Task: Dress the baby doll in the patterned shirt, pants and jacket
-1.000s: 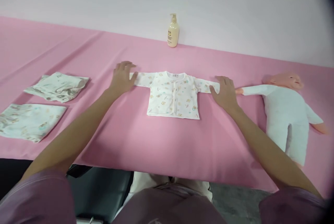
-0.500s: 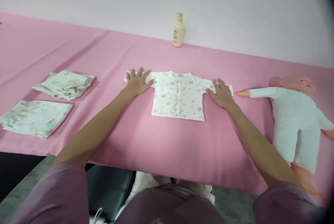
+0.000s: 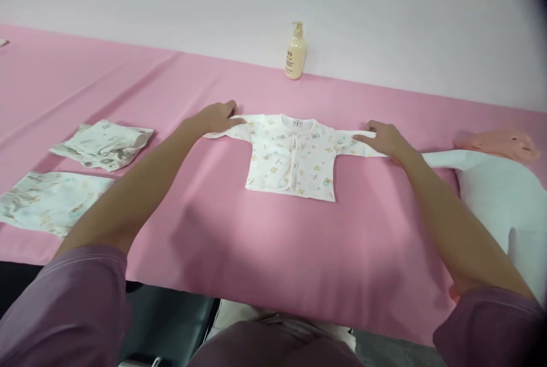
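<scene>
Two hands (image 3: 220, 117) (image 3: 384, 138) — flat earlier, now curled, pinching shirt (image 3: 282, 156) by both sleeves (image 3: 345, 142)

Pink-draped tabletop (image 3: 256, 241) and the articles upon it

The body of a small printed shirt (image 3: 273, 164) lies flat. Beyond the shirt stands a cream pump bottle (image 3: 295, 59). To the shirt's left lies a folded patterned garment (image 3: 102, 142), with a second folded garment (image 3: 51, 196) in front of it. To the shirt's right lies a white-bodied doll (image 3: 498, 190).

A pale wall (image 3: 171, 5) stands behind the left hand (image 3: 220, 117). Under that hand is a pink surface (image 3: 273, 253), with gray floor (image 3: 387, 350) below.
</scene>
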`<state>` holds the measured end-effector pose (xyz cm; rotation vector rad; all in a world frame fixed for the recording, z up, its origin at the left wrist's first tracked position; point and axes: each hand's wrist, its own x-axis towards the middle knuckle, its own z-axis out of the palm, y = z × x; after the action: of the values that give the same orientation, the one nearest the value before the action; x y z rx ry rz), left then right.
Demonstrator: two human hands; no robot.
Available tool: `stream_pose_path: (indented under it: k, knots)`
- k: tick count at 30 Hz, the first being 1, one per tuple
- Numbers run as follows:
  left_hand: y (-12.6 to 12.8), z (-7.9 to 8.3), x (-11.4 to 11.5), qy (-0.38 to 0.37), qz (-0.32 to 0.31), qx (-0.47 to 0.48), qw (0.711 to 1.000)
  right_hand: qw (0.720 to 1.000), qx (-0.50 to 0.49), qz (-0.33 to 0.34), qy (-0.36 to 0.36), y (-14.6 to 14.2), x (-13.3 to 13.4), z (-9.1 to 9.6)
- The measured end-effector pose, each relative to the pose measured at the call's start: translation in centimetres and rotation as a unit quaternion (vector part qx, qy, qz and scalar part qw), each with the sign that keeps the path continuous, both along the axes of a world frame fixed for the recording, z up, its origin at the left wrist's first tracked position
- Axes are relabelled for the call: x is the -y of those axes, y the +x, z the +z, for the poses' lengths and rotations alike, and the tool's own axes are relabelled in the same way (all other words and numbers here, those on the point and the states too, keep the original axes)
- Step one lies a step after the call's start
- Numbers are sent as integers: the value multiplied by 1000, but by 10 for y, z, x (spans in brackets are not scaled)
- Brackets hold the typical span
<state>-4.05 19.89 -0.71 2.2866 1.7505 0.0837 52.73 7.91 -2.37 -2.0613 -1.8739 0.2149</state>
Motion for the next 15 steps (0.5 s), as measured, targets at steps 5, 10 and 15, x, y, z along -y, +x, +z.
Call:
stream_pose_path:
  k: [5,10,15]
  knots:
    - [-8,9,-8,46,9,-81,996,1000,5,-18,-17,6,-15,-6]
    - [-19,10,6,123,43,-107,986,991,111,-26,77,-12,1,-7]
    - [38,-4,81,170,-24,41,984,989,19,122,85,-101,73,-1]
